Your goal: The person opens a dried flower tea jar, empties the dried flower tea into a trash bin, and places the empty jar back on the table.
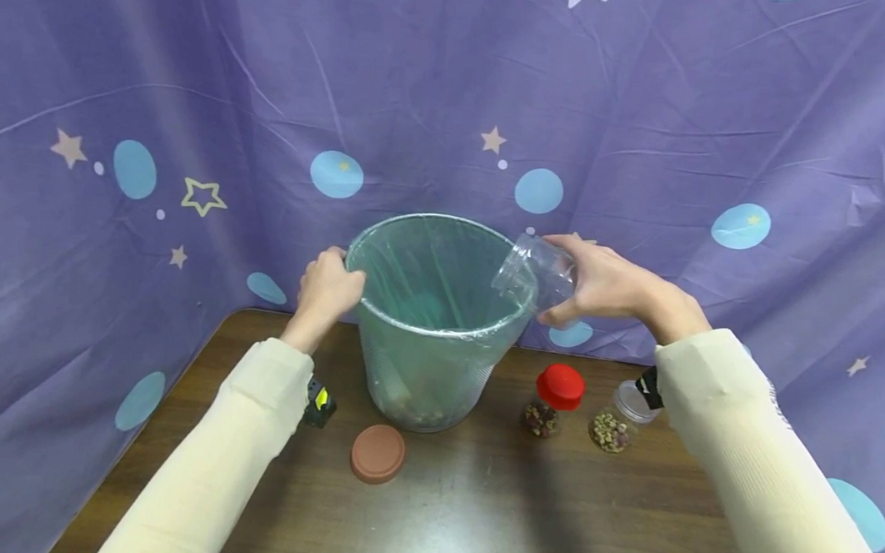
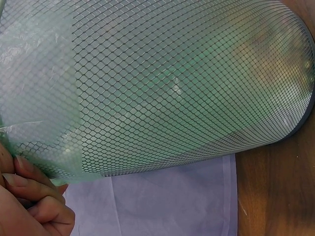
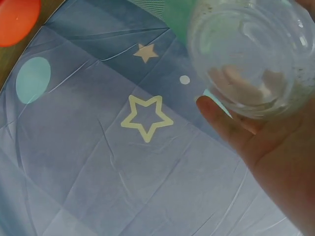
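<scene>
A mesh wastebasket (image 1: 438, 368) lined with a thin green plastic bag (image 1: 420, 267) stands on the table, and small blurred bits show through its lower wall. At its left rim my left hand (image 1: 331, 283) grips the edge, fingers curled over the bag; the left wrist view shows those fingers (image 2: 42, 196) bunched at the rim. My right hand (image 1: 600, 281) holds a clear plastic jar (image 1: 536, 269) tilted over the right rim, its mouth toward the basket. Through the jar's base (image 3: 246, 59) in the right wrist view only some specks show on the wall.
A brown round lid (image 1: 377, 453) lies in front of the basket. To the right stand a red-lidded jar (image 1: 560, 388) and a clear-lidded jar (image 1: 615, 429), both with dried bits inside. A purple patterned curtain (image 1: 437, 101) hangs close behind the wooden table (image 1: 430, 510).
</scene>
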`<state>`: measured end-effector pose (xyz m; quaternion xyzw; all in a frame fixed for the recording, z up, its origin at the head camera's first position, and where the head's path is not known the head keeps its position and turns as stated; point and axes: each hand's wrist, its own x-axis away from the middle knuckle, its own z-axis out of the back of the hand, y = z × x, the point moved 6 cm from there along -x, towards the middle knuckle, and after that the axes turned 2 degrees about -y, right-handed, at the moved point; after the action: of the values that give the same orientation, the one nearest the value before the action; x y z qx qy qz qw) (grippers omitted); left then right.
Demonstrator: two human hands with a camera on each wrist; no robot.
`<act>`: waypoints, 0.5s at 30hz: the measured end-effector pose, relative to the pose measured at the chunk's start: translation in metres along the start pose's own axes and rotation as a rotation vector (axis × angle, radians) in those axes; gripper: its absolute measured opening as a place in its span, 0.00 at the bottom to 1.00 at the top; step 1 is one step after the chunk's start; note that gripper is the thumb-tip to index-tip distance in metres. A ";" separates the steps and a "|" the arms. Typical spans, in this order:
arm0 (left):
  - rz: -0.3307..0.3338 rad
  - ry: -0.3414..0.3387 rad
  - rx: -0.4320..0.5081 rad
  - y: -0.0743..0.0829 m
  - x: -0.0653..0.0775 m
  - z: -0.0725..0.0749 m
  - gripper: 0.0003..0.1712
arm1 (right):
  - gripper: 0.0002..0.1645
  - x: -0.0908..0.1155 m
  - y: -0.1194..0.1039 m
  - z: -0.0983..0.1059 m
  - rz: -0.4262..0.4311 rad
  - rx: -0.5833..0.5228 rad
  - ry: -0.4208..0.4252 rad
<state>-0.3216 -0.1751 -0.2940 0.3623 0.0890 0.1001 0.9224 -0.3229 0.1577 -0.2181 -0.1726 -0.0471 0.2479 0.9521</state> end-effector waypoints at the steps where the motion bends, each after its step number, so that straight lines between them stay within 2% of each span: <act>1: 0.000 -0.003 0.002 0.000 0.000 0.000 0.30 | 0.63 0.000 0.000 0.000 0.001 -0.003 -0.006; 10: 0.013 -0.022 0.007 0.002 0.001 -0.001 0.31 | 0.62 0.001 0.004 -0.003 -0.050 -0.050 -0.037; 15: 0.005 -0.011 0.014 0.001 0.001 0.000 0.30 | 0.63 0.001 0.005 -0.005 -0.062 -0.063 -0.018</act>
<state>-0.3205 -0.1740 -0.2938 0.3695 0.0838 0.0995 0.9201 -0.3238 0.1609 -0.2247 -0.1987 -0.0691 0.2181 0.9530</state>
